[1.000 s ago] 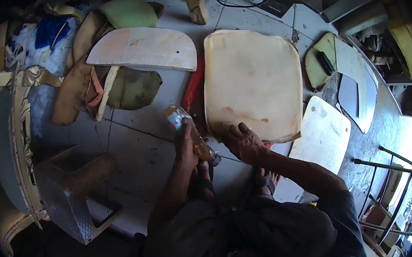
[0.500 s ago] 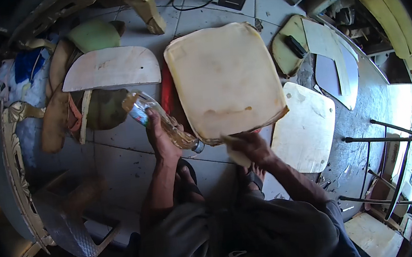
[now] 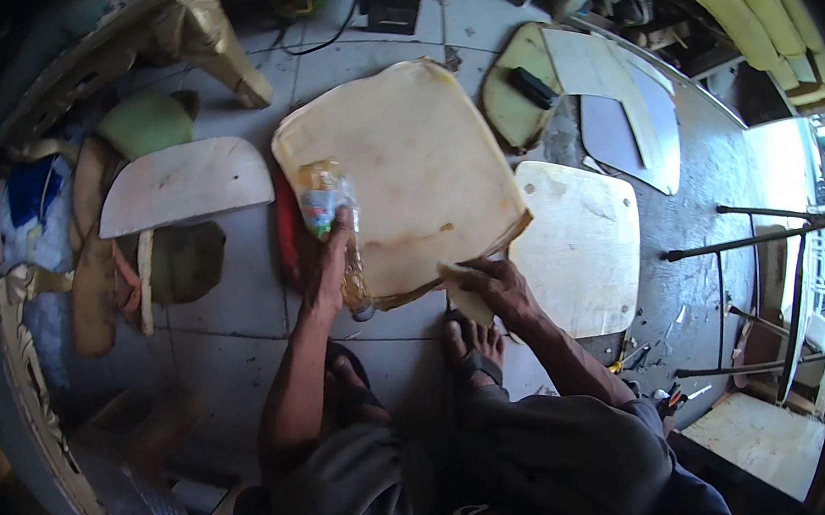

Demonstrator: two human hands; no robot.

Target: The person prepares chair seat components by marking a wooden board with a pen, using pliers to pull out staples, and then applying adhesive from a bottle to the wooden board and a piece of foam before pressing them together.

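In my left hand [image 3: 329,266] is a clear plastic bottle [image 3: 322,178] of amber liquid, its capped neck pointing down toward me. The fingers wrap around its middle, over the left edge of a cream seat pad [image 3: 408,167] with brown, uneven edges. My right hand [image 3: 503,296] pinches a thin, pale yellowish piece [image 3: 464,292], perhaps foam or cloth, beside the pad's near right corner. Under the left side of the pad, something red [image 3: 289,232] shows. Stains mark the pad's near part.
A pale board [image 3: 578,250] lies right of the pad, and a half-round white board [image 3: 189,183] lies left. Cut panels [image 3: 626,139] rest farther right. A gold carved frame [image 3: 220,56] stands at the far left; a metal-legged frame [image 3: 752,232] is at right.
The bottle has swung from beside the pad to over its left edge and now stands steeper, cap down. My right hand still grips the pale piece. The whole view has shifted.
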